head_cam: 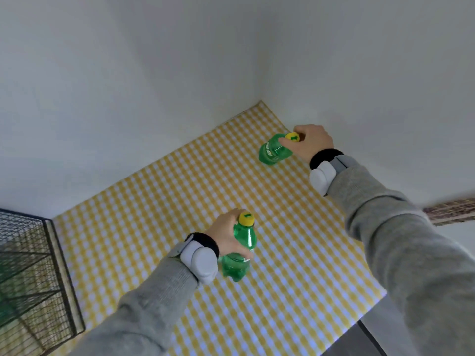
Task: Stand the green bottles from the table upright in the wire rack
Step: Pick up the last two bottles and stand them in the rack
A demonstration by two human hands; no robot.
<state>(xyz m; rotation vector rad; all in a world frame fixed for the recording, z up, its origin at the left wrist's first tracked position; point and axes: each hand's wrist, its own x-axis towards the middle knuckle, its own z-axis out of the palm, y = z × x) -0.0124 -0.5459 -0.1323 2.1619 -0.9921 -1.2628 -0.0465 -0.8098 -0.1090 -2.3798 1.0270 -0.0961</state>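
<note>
Two green bottles gripped, your left hand [226, 235] clasping the near bottle [240, 249], your right hand [312, 143] clutching the far bottle [273, 151], wire rack [28, 273] far left.

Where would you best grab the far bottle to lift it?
At the neck just under its yellow cap, coming from above on its right. The far bottle stands upright and narrows there, so fingers close easily, much as the right hand does.

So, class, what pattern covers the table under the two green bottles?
A yellow-and-white checked tablecloth, clearest in the head view.
</note>
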